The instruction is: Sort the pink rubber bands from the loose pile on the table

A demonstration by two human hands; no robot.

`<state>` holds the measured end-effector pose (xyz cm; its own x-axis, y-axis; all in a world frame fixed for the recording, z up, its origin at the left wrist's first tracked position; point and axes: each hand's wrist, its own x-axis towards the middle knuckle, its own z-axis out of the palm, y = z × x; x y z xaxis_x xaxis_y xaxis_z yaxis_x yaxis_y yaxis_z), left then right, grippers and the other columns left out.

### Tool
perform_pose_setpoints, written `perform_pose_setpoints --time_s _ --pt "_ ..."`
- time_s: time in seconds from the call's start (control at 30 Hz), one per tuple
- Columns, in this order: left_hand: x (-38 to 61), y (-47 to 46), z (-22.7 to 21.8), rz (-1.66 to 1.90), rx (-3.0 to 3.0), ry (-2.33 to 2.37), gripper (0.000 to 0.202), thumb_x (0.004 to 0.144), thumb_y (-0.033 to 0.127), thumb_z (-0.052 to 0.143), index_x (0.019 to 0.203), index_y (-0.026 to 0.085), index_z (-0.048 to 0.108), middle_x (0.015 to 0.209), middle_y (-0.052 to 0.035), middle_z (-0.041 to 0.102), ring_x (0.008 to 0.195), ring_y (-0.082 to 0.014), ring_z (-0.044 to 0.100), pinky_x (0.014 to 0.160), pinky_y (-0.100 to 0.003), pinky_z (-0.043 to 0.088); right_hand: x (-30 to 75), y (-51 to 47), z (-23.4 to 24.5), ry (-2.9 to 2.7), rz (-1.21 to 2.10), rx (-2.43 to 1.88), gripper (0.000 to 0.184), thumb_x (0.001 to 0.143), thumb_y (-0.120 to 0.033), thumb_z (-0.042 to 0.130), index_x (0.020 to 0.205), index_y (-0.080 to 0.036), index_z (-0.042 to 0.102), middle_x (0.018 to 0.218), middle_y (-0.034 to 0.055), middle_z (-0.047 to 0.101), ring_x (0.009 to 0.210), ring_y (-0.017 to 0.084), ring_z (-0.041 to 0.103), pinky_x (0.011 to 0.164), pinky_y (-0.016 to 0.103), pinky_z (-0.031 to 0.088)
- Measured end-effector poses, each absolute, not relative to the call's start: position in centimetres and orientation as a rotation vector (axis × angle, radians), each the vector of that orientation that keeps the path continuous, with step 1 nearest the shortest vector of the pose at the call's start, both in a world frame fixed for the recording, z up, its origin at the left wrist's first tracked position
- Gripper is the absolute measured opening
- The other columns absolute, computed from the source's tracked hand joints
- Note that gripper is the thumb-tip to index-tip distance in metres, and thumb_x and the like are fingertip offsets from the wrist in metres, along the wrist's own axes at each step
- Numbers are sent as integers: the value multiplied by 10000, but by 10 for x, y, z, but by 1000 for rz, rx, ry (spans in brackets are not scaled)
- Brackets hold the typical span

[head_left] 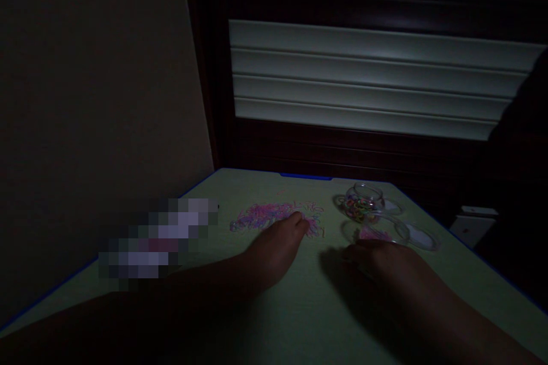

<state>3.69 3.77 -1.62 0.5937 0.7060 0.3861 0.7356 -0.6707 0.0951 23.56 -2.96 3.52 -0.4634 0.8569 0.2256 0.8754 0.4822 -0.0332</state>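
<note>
Small, thin coloured rings that look like rubber bands (265, 214), mostly pink and purple, lie in a loose spread on the table. My left hand (278, 242) is at the right part of this spread, its fingers curled together. Whatever is in the pinch is too small and dark to make out. At the near side of a clear jar (398, 225) with pink bands in it is my right hand (381, 259). Its fingers bend down and inward, and the hand covers part of the jar. The fingertips lie in shadow, so what they hold is hidden.
Behind the right hand stands another clear round jar (363, 202) holding multicoloured bands. A round clear lid (422, 236) lies to its right. The pale green table (299, 308) has a blue edge. A blurred-out object (158, 239) lies at left. Beyond are a wall and dark slatted panel.
</note>
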Motion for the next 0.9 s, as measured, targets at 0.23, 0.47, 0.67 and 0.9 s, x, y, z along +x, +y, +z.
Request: perform_pose_setpoints --time_s 0.23,0.47,0.67,0.9 --pt "38 39 -16 -561 -2713 -1246 200 833 73 321 918 173 472 910 -37 474 769 -144 489 664 -262 398 235 -29 32 -2506 -125 -1468 186 771 -140 427 710 -186 596 684 23 601 548 98 537 477 194 334" --pt "39 42 -19 -502 -2709 -1277 193 851 103 311 890 164 490 893 -38 474 753 -144 485 652 -262 392 234 -29 33 -2517 -118 -1490 181 748 -127 440 704 -191 604 684 30 605 555 110 535 483 212 339" --pt "39 42 -17 -464 -2712 -1267 184 869 129 298 892 177 474 907 -36 470 776 -148 476 673 -260 387 235 -25 32 -2531 -98 -1489 179 768 -170 438 735 -191 612 706 36 614 570 118 554 479 211 340" --pt "39 42 -18 -543 -2722 -1268 183 882 136 279 926 187 449 915 -25 463 786 -138 472 706 -256 392 234 -28 36 -2530 -73 -1477 190 767 -151 435 720 -194 613 707 39 617 559 111 545 480 207 340"
